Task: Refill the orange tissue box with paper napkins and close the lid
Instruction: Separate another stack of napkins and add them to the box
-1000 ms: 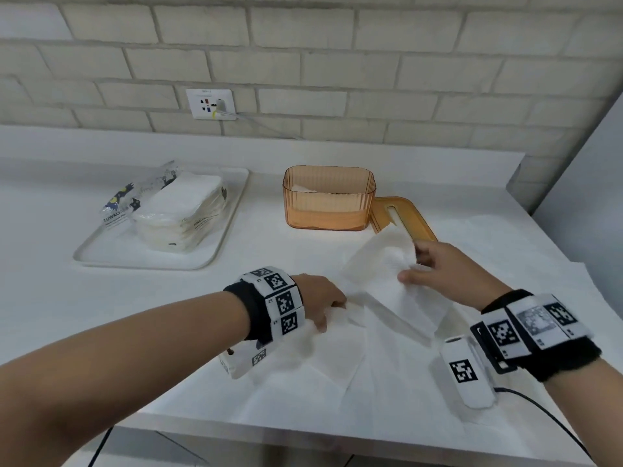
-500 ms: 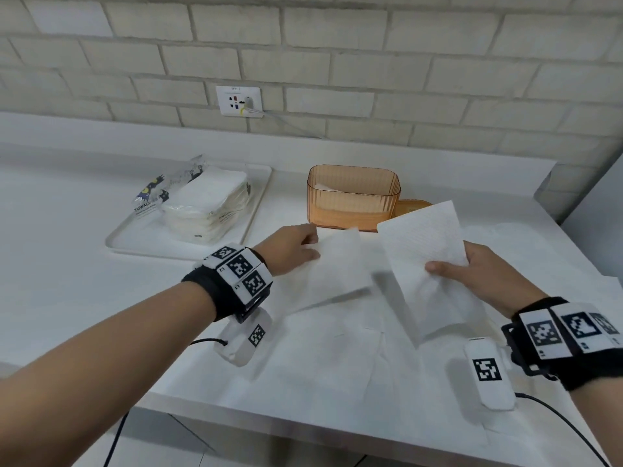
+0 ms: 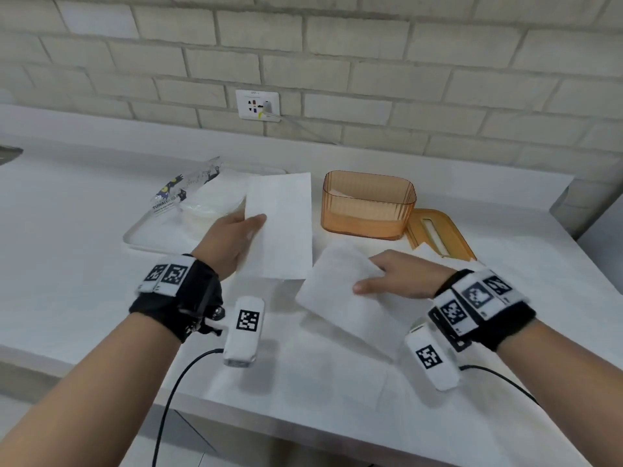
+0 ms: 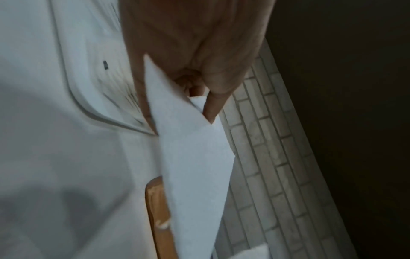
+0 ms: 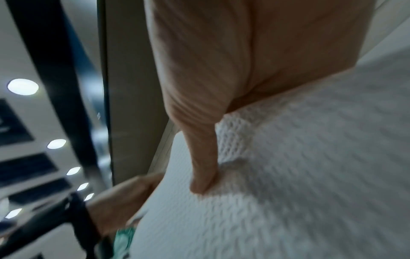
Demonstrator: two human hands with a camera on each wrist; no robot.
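Left hand (image 3: 232, 241) fingers pinching one napkin (image 3: 281, 227); right hand (image 3: 401, 276) pinching another napkin (image 3: 340, 291). Light, floppy, easily torn; best held by edges.

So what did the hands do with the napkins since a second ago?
The left hand picked a napkin up off the counter and now holds it upright in front of the tray. The right hand raised its napkin, then lowered it toward the counter, still pinching it. The orange tissue box stayed open, its lid lying beside it.
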